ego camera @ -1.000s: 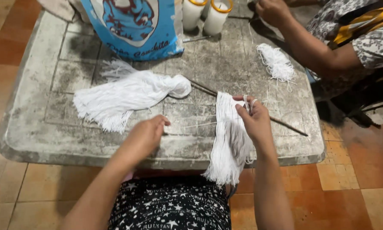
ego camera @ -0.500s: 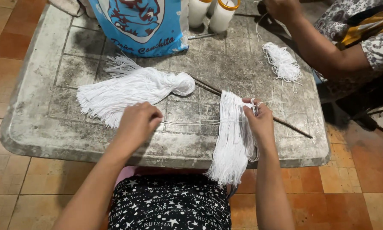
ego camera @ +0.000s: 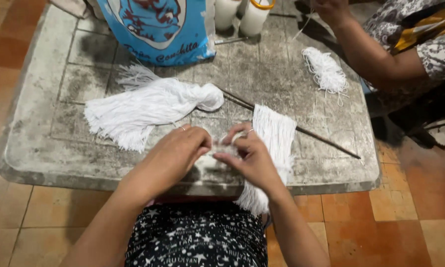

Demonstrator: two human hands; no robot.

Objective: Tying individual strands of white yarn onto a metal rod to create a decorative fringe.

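Head view: both hands meet at the near edge of the grey stone surface (ego camera: 44,148), working a few white strands between them. Left hand (ego camera: 175,153) is curled, fingertips pressed toward the right hand (ego camera: 249,158), which pinches a short bit of white thread (ego camera: 222,147); how tight the pinch is, cannot tell. Fringe of white threads (ego camera: 272,143) hangs off a thin dark stick (ego camera: 306,133) just beside the right hand, draping over the surface edge toward the lap.

Handling, as a judgement: thread is light, limp and likely to tangle or slip, so it wants a fingertip pinch near the stick rather than at the loose ends. Stick looks stiff and thin.

Big knotted bundle of white yarn (ego camera: 143,106) lies left of the hands, apart from them. Blue printed bag (ego camera: 158,29) and white bottles (ego camera: 242,15) stand at the far side. Another person's arm (ego camera: 366,54) reaches in by a small white yarn clump (ego camera: 325,71).
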